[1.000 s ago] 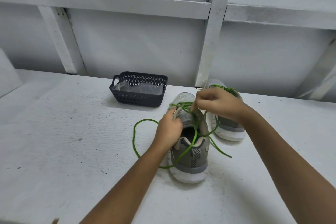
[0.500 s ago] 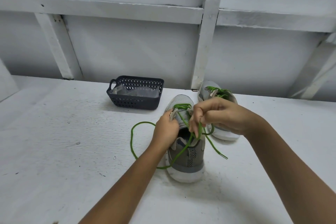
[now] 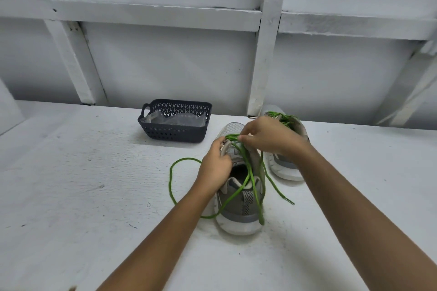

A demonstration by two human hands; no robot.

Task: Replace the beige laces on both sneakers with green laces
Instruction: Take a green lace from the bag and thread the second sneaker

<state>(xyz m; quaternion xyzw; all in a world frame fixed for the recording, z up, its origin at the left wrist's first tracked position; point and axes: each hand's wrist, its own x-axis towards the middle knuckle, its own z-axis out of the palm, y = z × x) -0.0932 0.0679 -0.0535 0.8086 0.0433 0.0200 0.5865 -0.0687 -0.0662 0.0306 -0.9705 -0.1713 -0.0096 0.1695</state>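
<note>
A grey sneaker (image 3: 238, 210) with a white sole stands on the white table, heel toward me. A green lace (image 3: 247, 172) runs through its front eyelets and trails over the heel, with a long loop on the table to the left. My left hand (image 3: 216, 168) grips the sneaker's left eyelet edge. My right hand (image 3: 267, 137) pinches the green lace above the tongue. A second grey sneaker (image 3: 287, 168), laced in green, stands behind and to the right, partly hidden by my right hand.
A dark plastic basket (image 3: 175, 133) holding clear plastic sits at the back of the table (image 3: 82, 196), left of the sneakers. A white framed wall rises close behind the table.
My right hand moved forward from above the shoe's opening to the front eyelets, carrying the lace with it. My left hand kept its grip on the sneaker.
</note>
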